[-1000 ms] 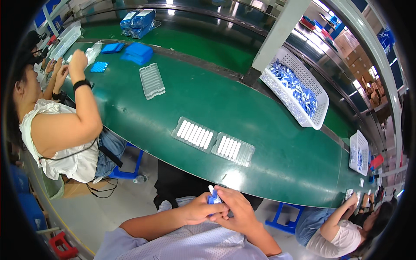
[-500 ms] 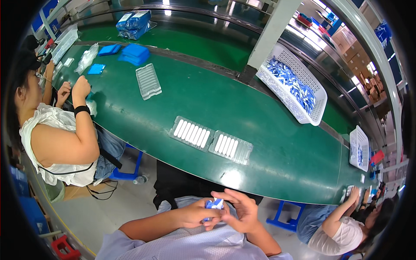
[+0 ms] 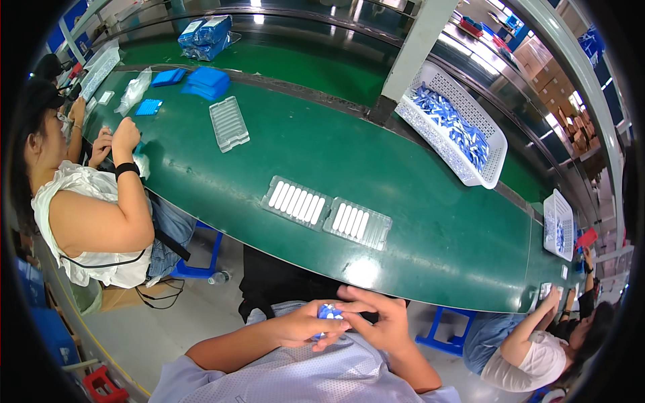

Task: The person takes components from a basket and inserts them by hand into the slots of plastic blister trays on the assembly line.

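My left hand (image 3: pixel 301 325) is closed around a small bunch of blue-and-white plastic pieces (image 3: pixel 330 313), held in front of my body below the table edge. Beside it is my right hand (image 3: pixel 380 321), its fingers stretched out and its thumb and fingertips close against the bunch. The overlap hides whether the right hand touches a single piece. Beyond my hands, two clear plastic trays lie end to end on the green table. White sticks lie along the left tray (image 3: pixel 267 200); the right tray (image 3: pixel 377 233) has sticks only in its left part.
A bare clear tray (image 3: pixel 229 124) lies farther back, near blue trays (image 3: pixel 207 82) and a plastic bag (image 3: pixel 135 91). A white basket (image 3: pixel 498 161) of blue-and-white pieces stands by a post (image 3: pixel 418 54). Co-workers sit left (image 3: pixel 101 215) and right (image 3: pixel 521 356).
My right hand has shifted slightly right, its fingers now stretched more sideways across the bunch. My left hand keeps its hold on the pieces. The view has shifted slightly.
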A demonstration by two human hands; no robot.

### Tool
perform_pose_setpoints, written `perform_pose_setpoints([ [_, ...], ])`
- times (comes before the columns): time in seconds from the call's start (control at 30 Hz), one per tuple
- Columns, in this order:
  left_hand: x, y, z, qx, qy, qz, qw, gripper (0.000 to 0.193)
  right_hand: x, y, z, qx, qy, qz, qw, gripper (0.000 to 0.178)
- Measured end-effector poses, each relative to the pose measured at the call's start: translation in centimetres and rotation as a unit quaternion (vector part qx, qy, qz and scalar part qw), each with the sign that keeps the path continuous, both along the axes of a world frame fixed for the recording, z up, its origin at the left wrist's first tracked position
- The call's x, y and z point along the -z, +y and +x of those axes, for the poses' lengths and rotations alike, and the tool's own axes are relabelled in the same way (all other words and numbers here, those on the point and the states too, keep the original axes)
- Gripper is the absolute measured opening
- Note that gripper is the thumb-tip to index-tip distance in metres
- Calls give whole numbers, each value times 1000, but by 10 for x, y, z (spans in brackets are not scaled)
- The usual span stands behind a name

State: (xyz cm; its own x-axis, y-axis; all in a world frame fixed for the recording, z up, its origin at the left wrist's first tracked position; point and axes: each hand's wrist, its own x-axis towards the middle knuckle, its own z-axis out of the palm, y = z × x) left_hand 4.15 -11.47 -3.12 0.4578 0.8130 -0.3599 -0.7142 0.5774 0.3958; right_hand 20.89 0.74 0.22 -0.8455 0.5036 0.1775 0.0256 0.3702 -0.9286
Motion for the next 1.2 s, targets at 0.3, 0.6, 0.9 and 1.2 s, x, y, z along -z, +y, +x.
perform_pose_setpoints([
  [0.3, 4, 5, 9, -117, -71, -65, 988, 11, -33, -12, -12, -27, -40, 80, 996, 80],
  [0.6, 8, 5, 9, -92, -34, -40, 994, 4, 5, -20, -11, -34, -4, 133, 991, 86],
  [0.9, 4, 4, 13, -91, 37, -4, 995, 5, -7, -20, -18, -29, -3, 82, 996, 81],
  [1.2, 2, 3, 14, -59, 68, -8, 996, 8, 3, -17, -16, -70, -31, 124, 989, 87],
])
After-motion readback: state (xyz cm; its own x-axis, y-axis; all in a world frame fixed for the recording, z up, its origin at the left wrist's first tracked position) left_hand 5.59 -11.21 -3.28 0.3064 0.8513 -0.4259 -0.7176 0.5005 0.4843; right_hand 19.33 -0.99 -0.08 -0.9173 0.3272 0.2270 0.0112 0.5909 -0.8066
